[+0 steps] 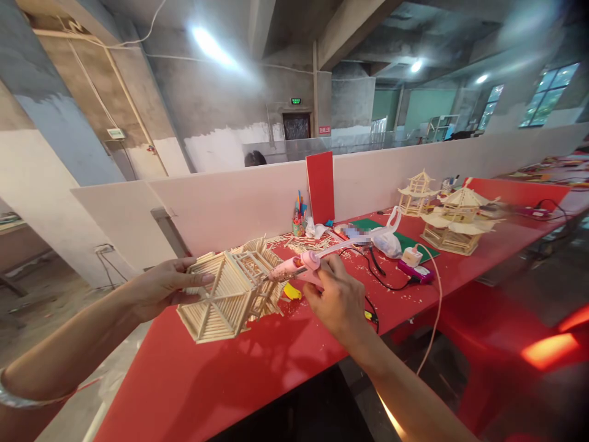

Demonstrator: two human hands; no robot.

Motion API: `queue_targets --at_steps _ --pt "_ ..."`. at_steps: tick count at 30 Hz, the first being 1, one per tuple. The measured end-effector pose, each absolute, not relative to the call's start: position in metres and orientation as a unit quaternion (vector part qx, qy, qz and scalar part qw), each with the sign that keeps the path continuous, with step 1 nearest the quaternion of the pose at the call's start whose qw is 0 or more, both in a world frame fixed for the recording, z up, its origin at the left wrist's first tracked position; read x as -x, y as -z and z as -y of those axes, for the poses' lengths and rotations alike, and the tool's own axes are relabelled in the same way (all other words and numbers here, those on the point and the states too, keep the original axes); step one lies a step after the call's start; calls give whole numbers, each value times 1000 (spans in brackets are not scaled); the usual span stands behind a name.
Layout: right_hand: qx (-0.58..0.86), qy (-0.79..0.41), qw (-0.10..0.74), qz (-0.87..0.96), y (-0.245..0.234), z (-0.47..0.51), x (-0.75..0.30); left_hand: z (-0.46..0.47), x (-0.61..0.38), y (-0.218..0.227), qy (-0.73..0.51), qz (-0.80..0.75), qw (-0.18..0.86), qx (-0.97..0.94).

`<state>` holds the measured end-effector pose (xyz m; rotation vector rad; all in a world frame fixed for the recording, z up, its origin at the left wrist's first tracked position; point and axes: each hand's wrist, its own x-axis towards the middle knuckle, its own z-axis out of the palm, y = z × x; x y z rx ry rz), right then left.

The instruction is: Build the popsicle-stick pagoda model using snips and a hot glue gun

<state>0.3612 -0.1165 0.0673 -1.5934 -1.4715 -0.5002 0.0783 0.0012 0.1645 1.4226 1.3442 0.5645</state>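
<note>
My left hand (172, 285) grips the edge of a wooden-stick pavilion model (225, 294), thumb on top, the other fingers mostly hidden. The model is tilted on its side above the table, its hexagonal slatted base facing me. In my right hand (338, 294) is a pink hot glue gun (294, 267), fingers wrapped round its handle. Its nozzle points left and meets or nearly meets the model's frame near the base edge; I cannot tell if they touch. Just below the nozzle, a small yellow object (292, 291) lies on the table.
Loose sticks (304, 242) litter the red table (221, 380) near a pen cup (299, 227). Two stick pavilions (453, 227) stand at the right. A purple power strip (416, 272), cables and a green mat (423, 245) lie before them. A white partition (230, 209) runs behind.
</note>
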Motion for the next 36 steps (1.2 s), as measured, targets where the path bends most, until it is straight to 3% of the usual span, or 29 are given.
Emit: queue_targets --at_steps 12,22,29,36 --pt "648 11 477 594 -62 101 -359 11 -66 -136 -329 -523 535 -577" --pt "663 -13 445 602 -55 92 -347 24 -69 -104 -439 -462 499 -587" --pt "704 5 375 603 -39 85 -355 34 -76 -58 -535 -442 343 -634" --pt "747 89 289 591 -7 78 -358 33 -84 11 -567 -389 101 -719"
